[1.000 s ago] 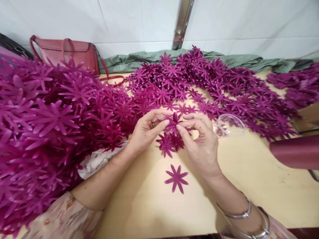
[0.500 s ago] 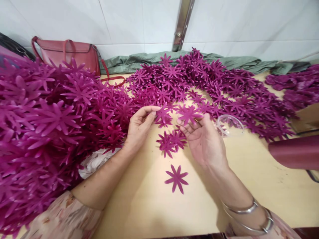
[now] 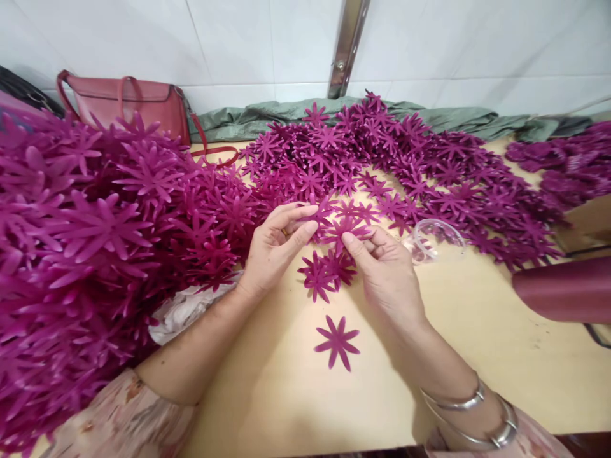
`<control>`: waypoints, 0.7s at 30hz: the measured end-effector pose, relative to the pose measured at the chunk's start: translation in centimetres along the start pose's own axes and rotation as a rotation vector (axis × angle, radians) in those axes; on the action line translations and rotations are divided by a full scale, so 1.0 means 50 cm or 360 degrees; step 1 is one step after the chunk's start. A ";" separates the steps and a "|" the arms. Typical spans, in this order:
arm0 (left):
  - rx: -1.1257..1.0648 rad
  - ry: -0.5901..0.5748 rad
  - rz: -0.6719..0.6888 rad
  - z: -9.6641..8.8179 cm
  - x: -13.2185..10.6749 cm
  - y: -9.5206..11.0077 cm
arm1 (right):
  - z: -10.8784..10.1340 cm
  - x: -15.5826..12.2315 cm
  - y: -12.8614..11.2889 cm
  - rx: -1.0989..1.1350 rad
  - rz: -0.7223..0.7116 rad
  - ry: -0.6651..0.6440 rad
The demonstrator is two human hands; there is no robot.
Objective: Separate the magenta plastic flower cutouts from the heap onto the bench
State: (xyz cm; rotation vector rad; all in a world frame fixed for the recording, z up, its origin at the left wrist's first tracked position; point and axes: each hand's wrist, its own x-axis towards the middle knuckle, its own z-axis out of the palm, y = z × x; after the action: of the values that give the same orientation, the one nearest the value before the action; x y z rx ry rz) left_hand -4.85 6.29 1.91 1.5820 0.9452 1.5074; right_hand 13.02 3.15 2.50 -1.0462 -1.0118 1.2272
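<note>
My left hand [image 3: 274, 248] and my right hand [image 3: 387, 272] meet above the table, both pinching magenta flower-shaped cutouts [image 3: 340, 228]. The left fingers hold one by its left petals, and the right thumb and fingers pinch another from the right. Just below the hands a small cluster of flower cutouts [image 3: 324, 270] lies on the table. A single flat flower cutout [image 3: 337, 341] lies nearer to me. A long heap of loose cutouts [image 3: 382, 159] spreads behind the hands.
A large mound of assembled magenta flowers [image 3: 95, 242] fills the left side. A clear plastic cup [image 3: 432, 238] lies on its side to the right of my hands. A red handbag [image 3: 128, 105] and green cloth [image 3: 267, 117] sit by the tiled wall. A dark red roll [image 3: 563, 289] lies at the right.
My hands, apart half a second ago with a flower in each, have come together again. The right hand turned from palm-up to a pinch.
</note>
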 end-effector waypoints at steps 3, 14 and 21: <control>-0.0082 -0.0066 0.0004 0.006 -0.003 -0.001 | 0.008 -0.007 -0.003 -0.0058 0.0011 -0.0028; -0.0144 0.0314 -0.0084 0.002 0.009 -0.022 | 0.001 -0.005 -0.003 -0.0348 -0.0139 0.0028; -0.0088 0.0155 -0.0061 0.003 0.006 -0.011 | 0.000 -0.006 0.001 -0.0923 -0.0611 0.0191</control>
State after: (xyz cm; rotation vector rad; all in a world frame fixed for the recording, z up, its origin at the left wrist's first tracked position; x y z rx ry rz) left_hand -4.71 6.80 1.55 1.4545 0.9743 1.5824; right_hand 13.00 2.83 2.46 -1.2694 -1.4380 0.5569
